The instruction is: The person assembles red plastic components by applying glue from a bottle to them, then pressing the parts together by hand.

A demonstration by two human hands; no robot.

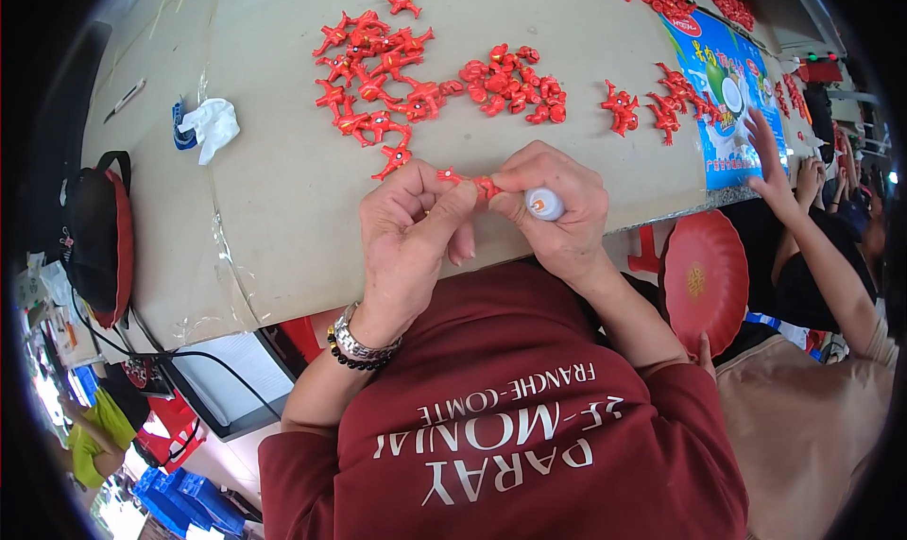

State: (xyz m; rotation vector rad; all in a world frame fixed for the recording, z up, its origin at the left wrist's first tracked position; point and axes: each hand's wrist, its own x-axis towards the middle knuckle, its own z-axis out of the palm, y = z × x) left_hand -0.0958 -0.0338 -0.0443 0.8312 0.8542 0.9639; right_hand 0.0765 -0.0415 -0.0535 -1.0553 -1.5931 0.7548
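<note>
Just above the table's near edge, my left hand (416,223) pinches a small red figurine (452,175) between thumb and fingers. Thumb and fingertips of my right hand (572,200) close on the figurine's other end, and the same hand holds a small whitish bottle (544,204) with an orange tip against its palm. Part of the figurine is hidden by my fingers. Beyond my hands lies a spread of red figurines with limbs (373,77). To its right is a heap of rounder red pieces (510,85). Another red figurine (620,107) lies farther right.
A crumpled white tissue (212,124) and a pen (125,100) lie on the left of the table. A blue printed sheet (723,77) covers its right part. Beside me, a co-worker's raised hand (773,167) is near a red scalloped tray (709,275). A black and red bag (99,242) sits at the left edge.
</note>
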